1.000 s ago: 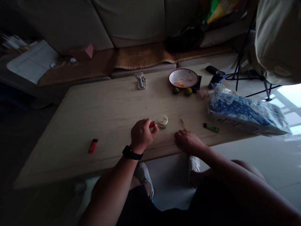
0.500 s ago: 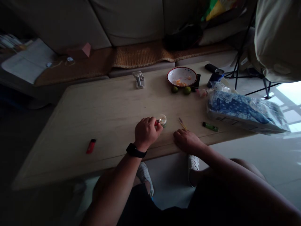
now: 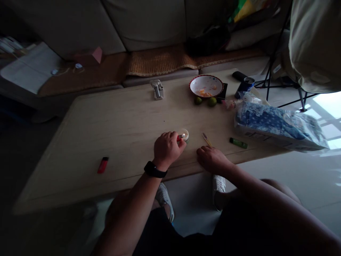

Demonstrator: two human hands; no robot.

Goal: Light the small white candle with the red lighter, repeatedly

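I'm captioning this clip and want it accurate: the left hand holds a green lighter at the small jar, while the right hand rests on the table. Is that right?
Not quite: the head view shows that the lighter in the left hand is red, not green. It is held at the small jar, and the right hand rests on the table, as you say.

The left hand (image 3: 167, 149) is gripping a red lighter (image 3: 179, 137), and a small flame (image 3: 183, 134) is glowing at its tip, by the candle jar (image 3: 187, 136). The right hand (image 3: 212, 159) is resting on the table (image 3: 119, 124) near its edge, beside some thin sticks (image 3: 206, 138). A green lighter (image 3: 238, 143) is lying farther right, and a second lighter (image 3: 102, 165) is lying well to the left. Toward the sofa (image 3: 157, 21), a bowl (image 3: 206, 82) is standing behind two green fruits (image 3: 212, 102).
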